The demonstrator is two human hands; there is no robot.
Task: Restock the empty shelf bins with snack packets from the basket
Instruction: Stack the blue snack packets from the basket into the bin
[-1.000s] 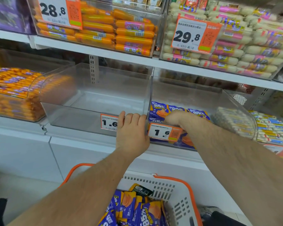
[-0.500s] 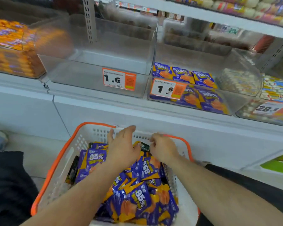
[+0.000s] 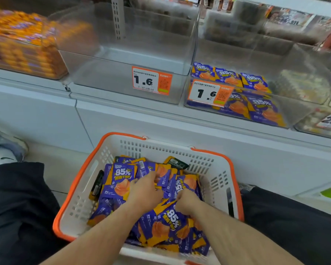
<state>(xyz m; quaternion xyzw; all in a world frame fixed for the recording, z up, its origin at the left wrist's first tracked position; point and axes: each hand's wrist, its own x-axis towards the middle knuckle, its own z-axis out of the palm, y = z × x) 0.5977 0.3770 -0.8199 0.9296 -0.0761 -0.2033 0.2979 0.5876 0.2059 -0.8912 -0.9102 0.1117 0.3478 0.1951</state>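
Filling most of a white basket [image 3: 214, 180] with an orange rim, the purple and orange snack packets [image 3: 161, 224] lie heaped in the near middle of the scene, on the floor between the person's dark-trousered legs. Both hands are down in the heap. The left hand [image 3: 144, 192] lies over the packets with its fingers curled into them, and the right hand [image 3: 185, 202] just beside it has its fingers bent round a packet edge; how firm either grip is cannot be told. The basket's far wall and right wall show bare slots above the pile, and a dark packet [image 3: 177, 163] pokes up at the far edge.

Beyond the basket rises a white cabinet front, and on the shelf above it stand clear bins. The middle bin [image 3: 122, 79] holds nothing and is open at the top, with a 1.6 price tag [image 3: 151, 80] on its front lip. Touching it on the right, a second bin [image 3: 304, 111] holds a low layer of the same packets behind its own price tag [image 3: 208, 92], with room above them. Far left, a bin of orange sticks [image 3: 25, 52] is blurred.
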